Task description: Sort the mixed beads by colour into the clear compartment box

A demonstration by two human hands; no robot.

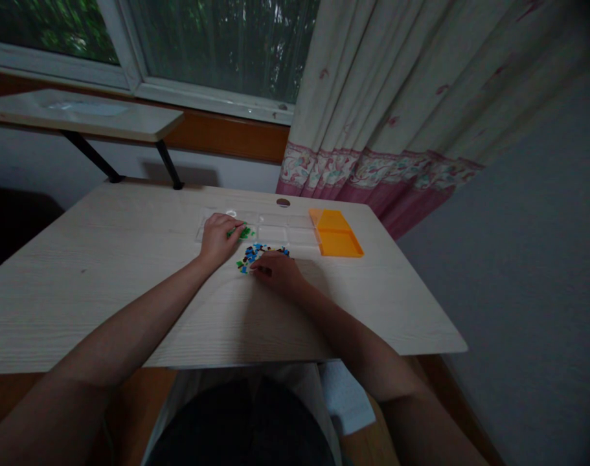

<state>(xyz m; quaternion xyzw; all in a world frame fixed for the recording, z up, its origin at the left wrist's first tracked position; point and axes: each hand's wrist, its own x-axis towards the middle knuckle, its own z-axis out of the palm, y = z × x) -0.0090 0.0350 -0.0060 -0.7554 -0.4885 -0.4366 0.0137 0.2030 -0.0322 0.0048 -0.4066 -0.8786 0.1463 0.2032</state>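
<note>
My left hand point(219, 237) is over the left part of a clear plastic compartment tray point(274, 234). Its thumb and index finger come close together beside small green pieces point(247, 232) lying in one compartment; anything between them is too small to make out. In front of the tray, a loose pile of small blue, dark and green pieces point(252, 254) lies on the table. My right hand point(278, 270) rests at this pile's right side, fingers curled and pinched at the near edge. Whatever the right fingertips hold is hidden.
An orange box point(340, 243) with an orange see-through part touches the tray's right end. The light wooden table point(129, 278) has a round cable hole point(283, 202) near its back edge. A raised shelf point(144, 123) stands at the back left. A curtain point(372, 129) hangs behind.
</note>
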